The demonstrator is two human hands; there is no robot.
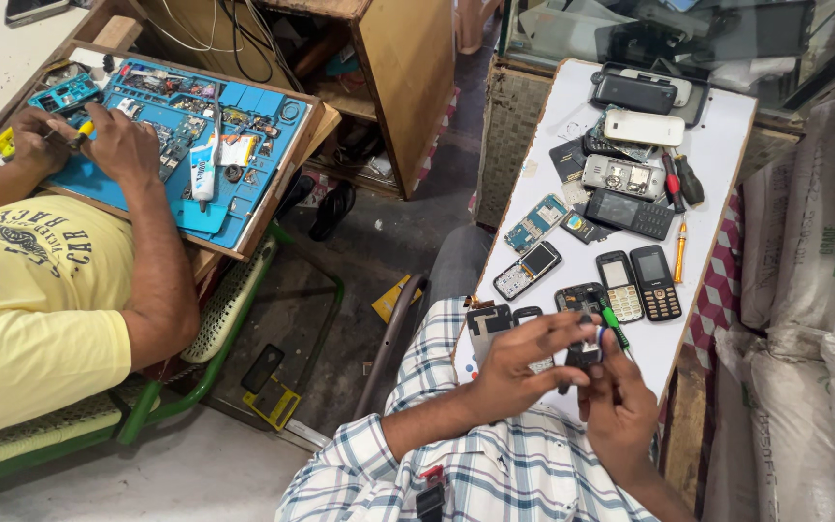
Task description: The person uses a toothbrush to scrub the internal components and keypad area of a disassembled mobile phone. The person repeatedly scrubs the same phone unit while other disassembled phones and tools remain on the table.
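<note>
1. Holding a small dark phone part [584, 354] between both hands, the person in the checked shirt works just over the near edge of the white desk [717, 155].
2. Left hand [519, 365]: fingers curl around the part from the left, thumb and forefinger pinched on it; grip clenched on the part.
3. Right hand [620, 406]: comes up from below; its grip closes on a green-handled screwdriver [615, 329], whose handle stands above the fingers. Whether the tip touches the part cannot be told.
4. The part looks black, small and blocky, with a pale patch on the right side; most of it is hidden by fingers, so finer detail cannot be told.
5. Just behind the hands on the desk lie an opened phone shell [487, 321] and a dark frame with a round hole [582, 295].
6. Further up: two keypad phones side by side, one grey [619, 285], one black [655, 281]; a silver keypad phone tilted [528, 270]; a blue-green circuit board [535, 222].
7. Far end: a black keypad phone lying crosswise [630, 213], a white phone back [644, 127], a stack of dark phones [635, 92].
8. A thin orange tool [679, 253] and a red-handled driver [673, 191] lie near the right edge.
9. At left, another person in a yellow shirt [26, 290] works with both hands on a blue mat [244, 184] strewn with small parts.
</note>
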